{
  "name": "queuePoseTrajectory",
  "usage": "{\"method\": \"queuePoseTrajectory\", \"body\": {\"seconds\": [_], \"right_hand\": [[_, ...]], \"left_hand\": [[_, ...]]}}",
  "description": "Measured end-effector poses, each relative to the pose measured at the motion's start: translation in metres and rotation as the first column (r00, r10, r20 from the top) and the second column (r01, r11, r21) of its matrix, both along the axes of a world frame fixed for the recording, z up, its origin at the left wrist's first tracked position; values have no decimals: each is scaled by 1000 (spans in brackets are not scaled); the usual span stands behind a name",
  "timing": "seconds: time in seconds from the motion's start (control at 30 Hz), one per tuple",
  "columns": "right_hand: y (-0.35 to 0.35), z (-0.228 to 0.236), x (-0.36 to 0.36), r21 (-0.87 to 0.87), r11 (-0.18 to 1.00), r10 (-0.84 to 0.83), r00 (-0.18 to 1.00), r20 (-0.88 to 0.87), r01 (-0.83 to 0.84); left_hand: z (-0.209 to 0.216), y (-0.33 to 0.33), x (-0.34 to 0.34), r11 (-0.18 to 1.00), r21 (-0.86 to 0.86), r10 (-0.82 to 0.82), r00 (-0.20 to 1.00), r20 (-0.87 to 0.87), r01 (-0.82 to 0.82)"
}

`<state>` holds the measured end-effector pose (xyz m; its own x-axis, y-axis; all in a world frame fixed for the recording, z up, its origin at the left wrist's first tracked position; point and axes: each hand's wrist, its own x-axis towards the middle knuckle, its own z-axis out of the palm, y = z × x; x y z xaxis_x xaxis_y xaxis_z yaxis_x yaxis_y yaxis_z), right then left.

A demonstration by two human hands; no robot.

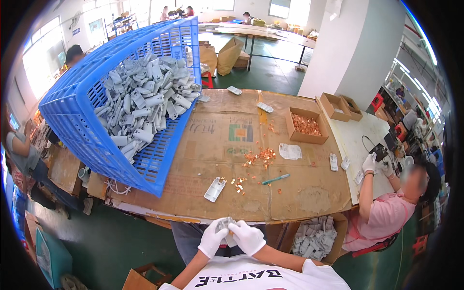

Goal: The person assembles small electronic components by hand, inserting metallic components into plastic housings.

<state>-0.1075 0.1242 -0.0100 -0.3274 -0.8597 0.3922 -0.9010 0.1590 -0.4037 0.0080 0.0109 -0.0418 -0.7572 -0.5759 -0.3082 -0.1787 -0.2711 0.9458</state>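
Note:
Both my hands wear white gloves and meet just off the table's near edge. My left hand is closed round a small grey plastic housing. The fingers of my right hand pinch the same housing from its right side; whether a small metal piece is between them is hidden. Beyond my hands, one pale plastic housing lies on the cardboard tabletop with its hollow side up. Beside it are a few loose copper-coloured pieces, and farther off a larger heap of copper-coloured pieces.
A blue crate lies tipped at left, spilling grey housings. A teal pen and crumpled white paper lie mid-table. At right stand a carton of copper pieces, a floor box of housings and a seated co-worker.

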Motion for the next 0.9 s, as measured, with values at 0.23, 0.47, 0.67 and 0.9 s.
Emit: {"method": "queuePoseTrajectory", "body": {"seconds": [0.23,0.47,0.67,0.9], "right_hand": [[-20,9,-10,-76,989,-143,952,-272,127],[-20,10,-19,-125,992,13,984,-178,-35],[-17,7,-28,-74,977,205,978,43,-201],[-13,8,-32,-166,974,165,984,70,-151]], "left_hand": [[32,-8,-25,974,-224,43,999,19,-38],[44,-11,-29,934,-356,2,997,78,26],[29,-7,-26,963,-269,-9,1000,-6,7],[48,-1,-36,920,-392,37,997,70,-7]]}}
